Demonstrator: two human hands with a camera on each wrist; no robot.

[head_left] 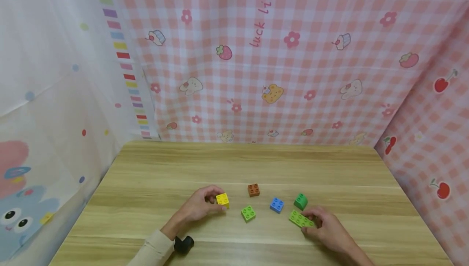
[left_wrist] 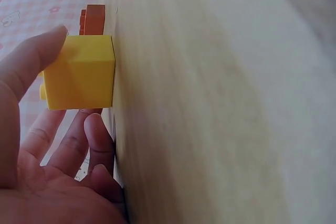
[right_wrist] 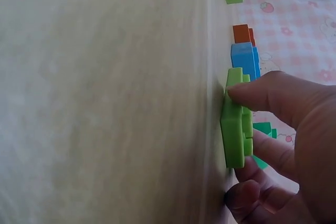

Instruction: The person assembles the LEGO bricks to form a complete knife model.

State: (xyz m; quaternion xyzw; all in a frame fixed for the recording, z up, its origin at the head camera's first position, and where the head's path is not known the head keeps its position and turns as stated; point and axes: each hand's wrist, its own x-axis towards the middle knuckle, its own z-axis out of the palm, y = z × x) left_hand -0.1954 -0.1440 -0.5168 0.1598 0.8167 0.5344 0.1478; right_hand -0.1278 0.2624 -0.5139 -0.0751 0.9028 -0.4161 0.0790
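In the head view, we read "luck life" in pink lettering (head_left: pixel 262 16) on the checked cloth (head_left: pixel 318 66) behind the wooden table (head_left: pixel 205 164). The left hand (head_left: pixel 198 204) pinches a yellow brick (head_left: pixel 222 200), its 4 studs facing up, at the left of the group. The right hand (head_left: pixel 326 227) grips the end of a long lime brick (head_left: pixel 298 218) with 2 rows of studs, at the group's right. Between them we see a small lime brick (head_left: pixel 248 213), a brown brick (head_left: pixel 253 190) and a blue brick (head_left: pixel 276 205); a dark green brick (head_left: pixel 301 201) with a rounded side sits just beyond the long one.

In the left wrist view, we see the yellow brick's smooth, plain sides, the thumb against 1 of them.

In the right wrist view, the long lime brick looks low and glossy, the thumb pressed on its near side.
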